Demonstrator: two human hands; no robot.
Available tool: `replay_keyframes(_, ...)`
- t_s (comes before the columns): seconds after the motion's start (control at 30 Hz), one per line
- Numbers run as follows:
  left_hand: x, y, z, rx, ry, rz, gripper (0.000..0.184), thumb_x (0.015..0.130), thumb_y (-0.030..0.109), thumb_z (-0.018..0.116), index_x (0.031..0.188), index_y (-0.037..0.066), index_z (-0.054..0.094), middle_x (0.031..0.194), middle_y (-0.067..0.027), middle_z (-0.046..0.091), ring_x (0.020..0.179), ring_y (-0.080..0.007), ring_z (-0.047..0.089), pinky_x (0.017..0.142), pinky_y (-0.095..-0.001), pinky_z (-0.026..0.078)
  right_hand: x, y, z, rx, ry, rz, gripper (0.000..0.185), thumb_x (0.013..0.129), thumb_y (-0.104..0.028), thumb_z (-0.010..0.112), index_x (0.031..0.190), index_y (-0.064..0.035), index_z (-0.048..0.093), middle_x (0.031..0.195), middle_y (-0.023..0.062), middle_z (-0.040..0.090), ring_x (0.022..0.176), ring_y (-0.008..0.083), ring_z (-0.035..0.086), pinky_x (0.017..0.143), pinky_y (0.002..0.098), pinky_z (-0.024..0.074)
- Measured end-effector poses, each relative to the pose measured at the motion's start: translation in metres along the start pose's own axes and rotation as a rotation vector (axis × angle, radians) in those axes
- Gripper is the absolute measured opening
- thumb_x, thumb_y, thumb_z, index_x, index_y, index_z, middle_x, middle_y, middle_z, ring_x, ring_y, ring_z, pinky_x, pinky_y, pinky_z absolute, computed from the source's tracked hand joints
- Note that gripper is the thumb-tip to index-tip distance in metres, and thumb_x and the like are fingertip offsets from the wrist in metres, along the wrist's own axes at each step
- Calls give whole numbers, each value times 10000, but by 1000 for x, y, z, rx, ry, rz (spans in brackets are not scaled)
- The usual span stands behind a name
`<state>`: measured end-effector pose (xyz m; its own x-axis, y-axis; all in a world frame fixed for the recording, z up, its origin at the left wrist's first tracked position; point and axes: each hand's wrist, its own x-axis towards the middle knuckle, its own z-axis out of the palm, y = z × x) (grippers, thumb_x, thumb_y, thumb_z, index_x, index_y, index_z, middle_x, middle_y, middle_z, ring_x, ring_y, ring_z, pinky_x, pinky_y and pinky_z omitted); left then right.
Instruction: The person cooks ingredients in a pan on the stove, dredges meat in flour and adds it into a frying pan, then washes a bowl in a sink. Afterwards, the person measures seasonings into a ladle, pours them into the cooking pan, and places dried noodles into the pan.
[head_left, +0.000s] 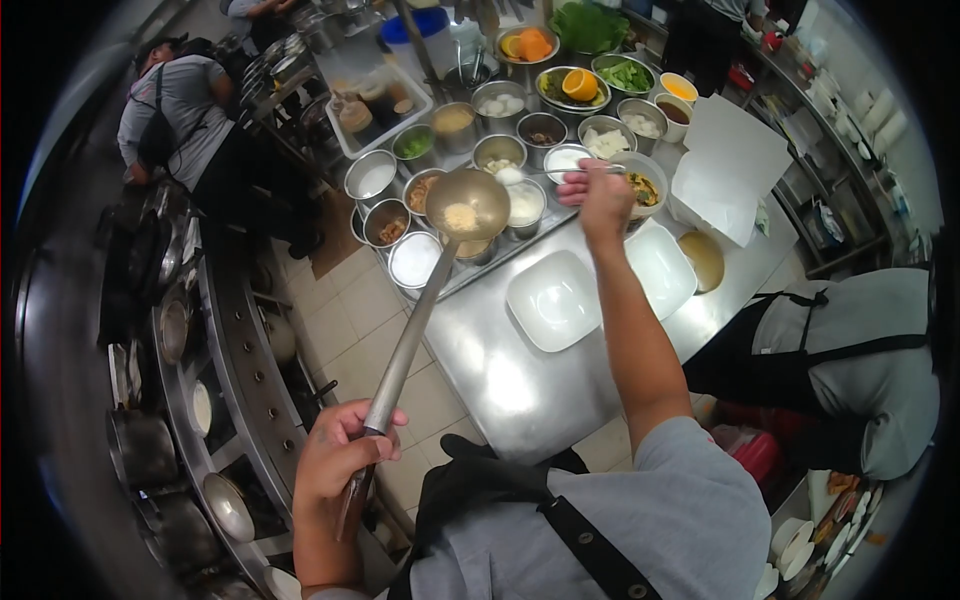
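My left hand [345, 455] is wrapped round the wooden grip of a long-handled metal ladle [408, 335]. Its round bowl sits over the metal containers, with a small heap of pale yellowish powder [461, 217] inside. In my right hand [600, 200] is a thin metal spoon [548, 172], pinched by its handle. White powder [510, 176] lies on the spoon's tip, just right of the ladle bowl's rim. Below the spoon stands a metal tub of white contents [525, 207]. Another tub of white powder [567, 160] is just behind the spoon.
Two white square bowls [553, 300] [660, 275] stand on the steel table [490, 370]. A white takeout box [725, 175] lies open at the right. Several ingredient tubs crowd the tray. A stove with pans [228, 508] runs along the left. Co-workers [185, 115] [860, 350] stand on both sides.
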<state>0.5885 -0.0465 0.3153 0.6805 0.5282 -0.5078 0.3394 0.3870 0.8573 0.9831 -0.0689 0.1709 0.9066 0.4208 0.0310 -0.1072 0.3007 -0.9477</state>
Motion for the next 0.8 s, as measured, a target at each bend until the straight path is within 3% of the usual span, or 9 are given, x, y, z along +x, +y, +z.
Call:
replay_keyframes(0.07,4,-3,-1,-51,-28,5,327,665,54,596,962,-79,623,672,-60,581,646,-145,571,633,-257,421,-26,-5,17,-279,-263,-318,340,996,-240,445,979,51,619,791,119,664,648,142,640,587,255,528)
replay_keyframes(0.13,5,-4,-2,-101,-58,1,329,664,53,595,964,-78,623,667,-57,574,646,-149,570,639,-258,425,-31,-9,17,-455,-233,-618,322,994,-223,448,981,44,628,794,106,669,670,131,639,612,248,519)
replay_keyframes(0.23,-5,-7,-7,-104,-62,33,344,654,58,606,968,-79,622,656,-48,556,640,-156,569,635,-259,429,-16,-8,7,-318,-33,-438,278,964,-195,470,929,22,640,731,107,671,617,173,653,598,288,509)
replay_keyframes(0.4,-24,-11,-9,3,64,20,361,628,54,629,963,-80,622,642,-41,540,612,-151,556,610,-255,430,0,54,-8,-548,-90,-373,311,962,-219,448,915,32,624,723,118,666,602,170,648,592,298,507)
replay_keyframes(0.5,-27,-11,-13,-29,66,47,358,626,49,630,961,-76,624,640,-43,543,605,-146,555,609,-248,432,-2,70,-10,-455,-90,-280,308,962,-216,443,923,38,612,727,123,664,601,166,648,573,285,511)
replay_keyframes(0.57,-28,-13,-12,-31,74,53,356,627,49,629,961,-74,624,642,-44,547,604,-146,558,608,-248,432,-2,72,-15,-228,-60,-81,319,966,-223,431,943,52,591,741,132,661,602,179,649,545,267,520)
replay_keyframes(0.8,-17,-7,-11,-4,61,20,330,648,62,624,952,-65,626,665,-63,590,612,-136,574,608,-244,429,13,70,-33,23,48,160,309,952,-210,439,984,74,556,757,175,647,595,212,647,517,280,537)
